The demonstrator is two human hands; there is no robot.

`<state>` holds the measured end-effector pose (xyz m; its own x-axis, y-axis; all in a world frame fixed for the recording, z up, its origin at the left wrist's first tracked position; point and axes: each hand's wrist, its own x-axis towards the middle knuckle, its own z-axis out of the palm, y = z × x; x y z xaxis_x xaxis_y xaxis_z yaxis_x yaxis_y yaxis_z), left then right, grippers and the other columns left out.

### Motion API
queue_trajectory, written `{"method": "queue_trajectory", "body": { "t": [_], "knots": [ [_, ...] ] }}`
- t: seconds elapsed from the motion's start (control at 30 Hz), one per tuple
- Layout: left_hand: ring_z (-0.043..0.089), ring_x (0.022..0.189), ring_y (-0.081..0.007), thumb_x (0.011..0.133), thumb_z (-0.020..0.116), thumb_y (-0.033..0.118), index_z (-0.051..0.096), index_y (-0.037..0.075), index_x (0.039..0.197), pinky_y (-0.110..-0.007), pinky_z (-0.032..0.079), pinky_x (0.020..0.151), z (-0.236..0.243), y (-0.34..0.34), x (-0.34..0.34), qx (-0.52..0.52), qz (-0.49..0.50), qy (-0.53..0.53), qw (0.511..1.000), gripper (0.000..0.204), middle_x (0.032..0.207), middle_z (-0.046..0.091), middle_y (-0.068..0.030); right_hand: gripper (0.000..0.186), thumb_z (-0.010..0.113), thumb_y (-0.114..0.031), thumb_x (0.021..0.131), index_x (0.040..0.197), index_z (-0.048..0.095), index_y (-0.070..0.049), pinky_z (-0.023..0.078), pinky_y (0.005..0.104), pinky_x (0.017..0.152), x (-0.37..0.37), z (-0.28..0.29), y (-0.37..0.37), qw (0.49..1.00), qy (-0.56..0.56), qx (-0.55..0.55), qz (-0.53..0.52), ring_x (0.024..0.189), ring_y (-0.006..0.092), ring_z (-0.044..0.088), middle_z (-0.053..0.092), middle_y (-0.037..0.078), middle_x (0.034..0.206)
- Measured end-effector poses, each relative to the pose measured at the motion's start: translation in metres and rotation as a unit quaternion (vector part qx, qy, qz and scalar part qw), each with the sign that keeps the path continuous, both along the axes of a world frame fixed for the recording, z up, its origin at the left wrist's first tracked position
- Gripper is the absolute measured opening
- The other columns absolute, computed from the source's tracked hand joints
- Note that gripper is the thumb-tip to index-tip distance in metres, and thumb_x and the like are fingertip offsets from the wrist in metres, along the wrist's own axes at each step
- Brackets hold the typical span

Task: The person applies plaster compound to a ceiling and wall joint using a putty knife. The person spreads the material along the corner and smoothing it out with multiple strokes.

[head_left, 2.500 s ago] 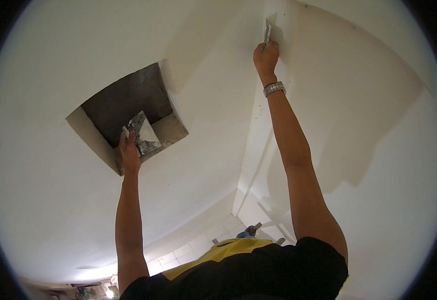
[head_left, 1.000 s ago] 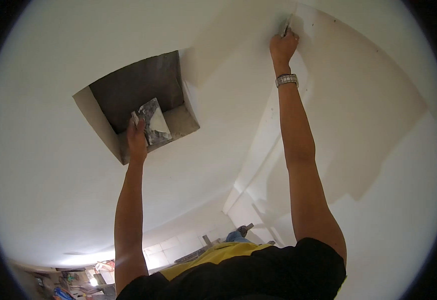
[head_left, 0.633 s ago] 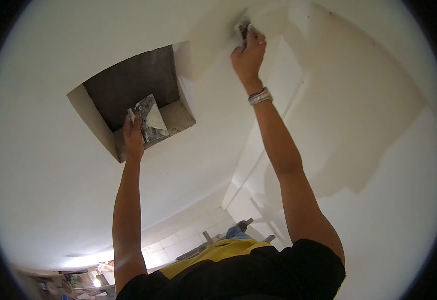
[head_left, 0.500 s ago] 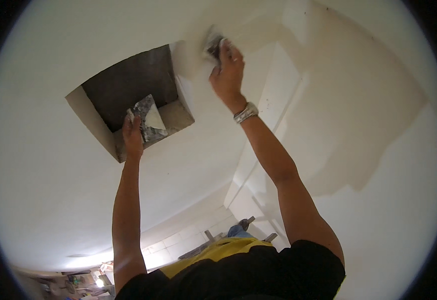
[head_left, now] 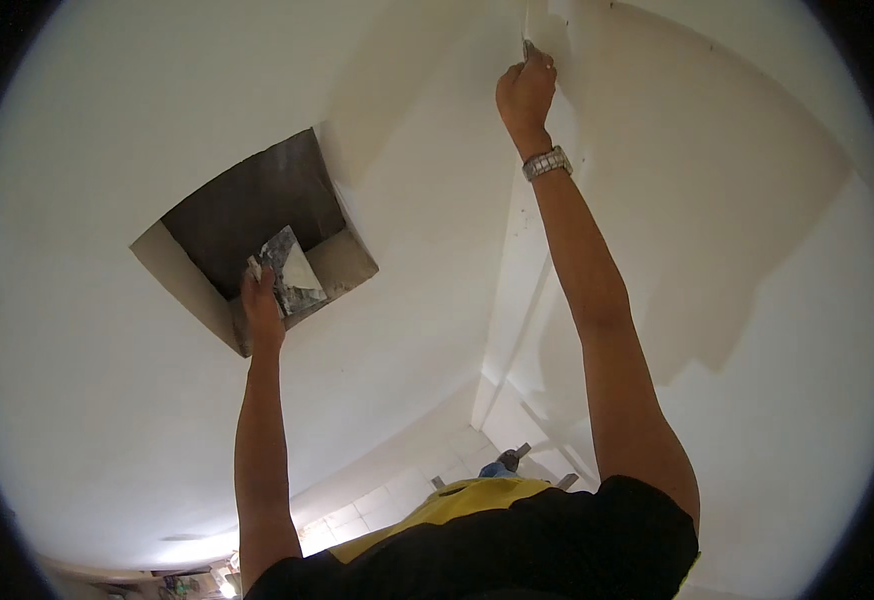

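My left hand (head_left: 263, 308) grips a flat metal plastering trowel (head_left: 279, 250) by its handle. Pale filler (head_left: 301, 276) covers part of the blade. The trowel is in front of a dark square opening (head_left: 247, 180) in the white plastered surface (head_left: 407, 260). Stretched out farther, my right hand (head_left: 526, 95) is closed around a small putty knife (head_left: 528, 48), mostly hidden by the fingers. It is at the corner where two white surfaces meet. A metal watch (head_left: 547, 164) is on my right wrist.
A large white wall (head_left: 797, 420) rises on the right, with a ledge (head_left: 532, 300) running along the corner. Pale tiles (head_left: 377, 505) and bar ends (head_left: 523, 450) show beyond my yellow and black shirt (head_left: 487, 540). Clutter and a bright light (head_left: 227, 588) are at lower left.
My right hand has moved right with the putty knife, from beside the opening to the corner. My left hand still holds the trowel, slightly lower in the view.
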<state>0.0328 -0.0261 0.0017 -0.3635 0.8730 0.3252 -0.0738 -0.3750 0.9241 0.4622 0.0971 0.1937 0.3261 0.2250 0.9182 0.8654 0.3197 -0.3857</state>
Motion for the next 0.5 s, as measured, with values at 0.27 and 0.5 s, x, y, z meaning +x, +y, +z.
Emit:
{"method": "queue_trajectory", "body": {
  "t": [0.27, 0.5],
  "knots": [
    [0.049, 0.106, -0.0185, 0.095, 0.055, 0.021, 0.051, -0.004, 0.121, -0.034, 0.034, 0.098, -0.007, 0.002, -0.007, 0.002, -0.025, -0.009, 1.000, 0.036, 0.117, 0.056, -0.0095, 0.050, 0.057, -0.006, 0.080, 0.128, 0.048, 0.004, 0.043, 0.0512, 0.092, -0.049, -0.002, -0.002, 0.999, 0.009, -0.036, 0.013, 0.113, 0.0387, 0.048, 0.048, 0.023, 0.129],
    [0.034, 0.133, -0.0241, 0.095, 0.055, 0.024, 0.028, -0.008, 0.142, -0.033, 0.024, 0.111, -0.018, 0.012, -0.013, -0.039, -0.008, -0.007, 0.999, 0.063, 0.145, 0.036, -0.0183, 0.053, 0.057, 0.001, 0.078, 0.130, 0.051, -0.001, 0.037, 0.0487, 0.095, -0.107, -0.076, -0.067, 0.975, -0.156, -0.003, 0.155, 0.116, 0.0346, 0.049, 0.055, 0.018, 0.124]
  ]
}}
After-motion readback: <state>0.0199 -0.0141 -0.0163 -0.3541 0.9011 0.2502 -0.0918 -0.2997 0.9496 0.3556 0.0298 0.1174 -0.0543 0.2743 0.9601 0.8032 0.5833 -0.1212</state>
